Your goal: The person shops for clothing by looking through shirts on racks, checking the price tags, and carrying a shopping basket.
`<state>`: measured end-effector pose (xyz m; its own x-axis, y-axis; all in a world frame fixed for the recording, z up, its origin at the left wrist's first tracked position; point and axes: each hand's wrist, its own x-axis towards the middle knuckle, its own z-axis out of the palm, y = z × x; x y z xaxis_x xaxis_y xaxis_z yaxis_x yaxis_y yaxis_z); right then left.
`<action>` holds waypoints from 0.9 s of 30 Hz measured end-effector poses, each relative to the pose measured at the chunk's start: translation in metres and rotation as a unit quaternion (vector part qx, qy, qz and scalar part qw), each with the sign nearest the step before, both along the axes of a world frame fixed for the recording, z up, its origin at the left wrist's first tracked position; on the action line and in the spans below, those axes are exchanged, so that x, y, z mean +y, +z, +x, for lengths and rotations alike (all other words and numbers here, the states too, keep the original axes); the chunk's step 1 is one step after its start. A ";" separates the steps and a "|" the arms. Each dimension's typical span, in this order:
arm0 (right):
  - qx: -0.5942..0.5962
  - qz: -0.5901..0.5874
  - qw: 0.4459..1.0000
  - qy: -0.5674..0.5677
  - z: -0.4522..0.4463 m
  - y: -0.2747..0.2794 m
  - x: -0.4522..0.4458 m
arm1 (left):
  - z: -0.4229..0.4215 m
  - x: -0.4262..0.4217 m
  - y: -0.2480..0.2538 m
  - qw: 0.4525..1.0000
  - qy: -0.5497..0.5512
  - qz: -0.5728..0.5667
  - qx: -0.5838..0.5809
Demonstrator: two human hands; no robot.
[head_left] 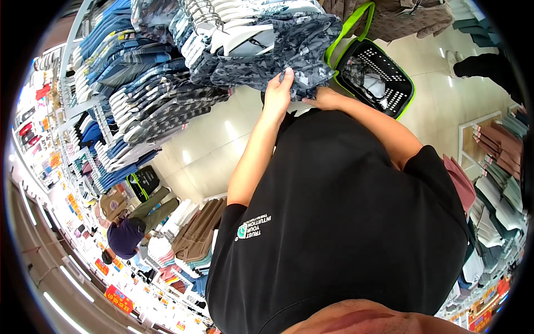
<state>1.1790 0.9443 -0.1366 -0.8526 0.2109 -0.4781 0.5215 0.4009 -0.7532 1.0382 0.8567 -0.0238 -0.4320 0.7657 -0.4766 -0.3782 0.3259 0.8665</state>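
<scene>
The person wears a black shirt [339, 222]. Past it, the left hand [280, 92] pinches a patchy blue cloth [311, 72], with its thumb on top. The right hand [326, 99] touches the cloth's low edge; I cannot tell if it pinches. The cloth hangs at the end of a row of clothes [233, 30]. A black basket [403, 85] with a green handle sits just beside it. Farther off, a person [125, 238] wears a dark top.
</scene>
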 end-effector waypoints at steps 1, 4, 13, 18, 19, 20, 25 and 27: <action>-0.020 0.013 1.000 0.001 -0.002 -0.007 -0.001 | -0.003 -0.001 -0.003 1.000 -0.001 0.001 -0.002; 0.046 -0.048 0.997 -0.040 -0.003 0.005 -0.004 | -0.012 -0.012 -0.017 1.000 0.002 0.016 0.022; 0.123 -0.563 0.753 -0.318 -0.028 0.070 -0.012 | -0.019 -0.079 -0.051 0.963 -0.095 -0.035 0.251; 0.170 -0.653 0.658 -0.334 -0.042 0.092 -0.014 | -0.017 -0.081 -0.028 0.978 -0.106 -0.030 0.180; 0.166 -0.654 0.661 -0.330 -0.045 0.097 -0.014 | -0.020 -0.079 -0.025 0.973 -0.123 -0.032 0.194; 0.179 -0.674 0.640 -0.323 -0.049 0.101 -0.014 | -0.023 -0.078 -0.022 0.968 -0.139 -0.035 0.206; 0.227 -0.551 0.763 -0.251 -0.058 0.097 -0.023 | -0.030 -0.086 -0.032 0.948 -0.119 -0.099 0.278; 0.158 -0.372 0.892 -0.204 -0.056 0.091 -0.016 | -0.024 -0.087 -0.028 0.993 0.035 0.007 0.116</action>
<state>1.1233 0.9288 -0.0460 -0.8946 0.2590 -0.3642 0.2238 -0.4456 -0.8668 1.0144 0.7700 -0.0516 -0.5812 0.7361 -0.3469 -0.1883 0.2931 0.9374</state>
